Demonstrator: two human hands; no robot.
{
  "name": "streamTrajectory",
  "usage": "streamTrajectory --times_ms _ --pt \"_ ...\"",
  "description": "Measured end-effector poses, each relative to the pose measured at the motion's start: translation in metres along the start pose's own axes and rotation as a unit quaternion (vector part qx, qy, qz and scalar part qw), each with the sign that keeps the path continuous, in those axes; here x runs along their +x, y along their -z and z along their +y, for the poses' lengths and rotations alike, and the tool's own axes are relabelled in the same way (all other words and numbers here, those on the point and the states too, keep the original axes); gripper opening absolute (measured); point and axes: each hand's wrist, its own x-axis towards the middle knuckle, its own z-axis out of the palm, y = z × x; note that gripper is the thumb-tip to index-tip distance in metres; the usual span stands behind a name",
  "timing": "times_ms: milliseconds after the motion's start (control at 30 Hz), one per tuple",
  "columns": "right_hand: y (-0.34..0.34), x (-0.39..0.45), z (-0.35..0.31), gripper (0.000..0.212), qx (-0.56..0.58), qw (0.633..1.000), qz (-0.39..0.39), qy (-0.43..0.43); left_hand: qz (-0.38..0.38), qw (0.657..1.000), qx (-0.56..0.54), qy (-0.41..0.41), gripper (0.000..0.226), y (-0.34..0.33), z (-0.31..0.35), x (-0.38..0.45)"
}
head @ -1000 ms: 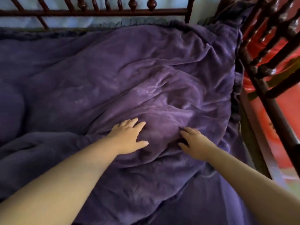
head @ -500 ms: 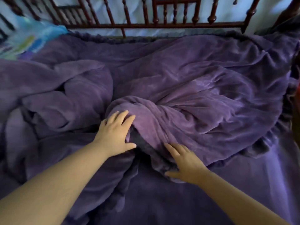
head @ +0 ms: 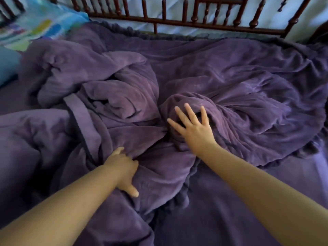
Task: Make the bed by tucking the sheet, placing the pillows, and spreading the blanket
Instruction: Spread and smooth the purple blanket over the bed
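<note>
A rumpled purple plush blanket [head: 239,82] lies bunched across the bed, over a smoother purple sheet [head: 239,215] that shows bare at the lower right. My right hand [head: 193,128] lies with fingers spread on a rolled hump of the blanket at the centre. My left hand [head: 122,167] is lower and to the left, its fingers sunk into a fold of the blanket and curled round it, the thumb sticking out toward me. A pillow with a blue, multicoloured pattern [head: 37,23] sits at the top left corner.
A dark wooden spindle rail [head: 195,23] runs along the far side of the bed against a pale wall. A plain blue cushion edge [head: 7,66] shows at the far left. The blanket's trimmed edge [head: 83,125] is folded back left of centre.
My view has swung left, away from the footboard. My right hand moved up onto the blanket hump and spread its fingers. My left hand dropped lower and dug into a fold.
</note>
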Motion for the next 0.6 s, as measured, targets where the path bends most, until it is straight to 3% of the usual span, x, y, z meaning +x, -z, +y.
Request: streamTrajectory --times_ms 133,233,300,400,500,600 --pt "0.008 0.022 0.008 0.043 -0.023 0.987 -0.149 -0.051 0.036 0.999 0.002 -0.011 0.105 -0.018 0.002 0.007" --pt "0.021 0.002 0.011 0.025 -0.056 0.988 -0.138 -0.046 0.074 0.997 -0.01 -0.017 0.109 -0.029 0.011 0.01" --pt "0.021 -0.023 0.024 0.014 -0.06 0.994 -0.073 -0.055 0.095 0.995 -0.041 -0.003 0.095 -0.039 0.023 0.015" --pt "0.021 -0.076 0.055 0.014 -0.047 0.997 -0.048 -0.041 0.134 0.986 -0.099 0.024 0.047 -0.05 0.043 0.02" --pt "0.026 -0.13 0.092 0.007 -0.041 0.996 -0.047 -0.068 0.132 0.978 -0.159 0.016 0.039 -0.05 0.056 0.018" --pt "0.024 -0.165 0.116 0.02 0.007 0.984 -0.081 -0.156 0.154 0.929 -0.334 0.029 0.023 -0.036 0.048 0.008"
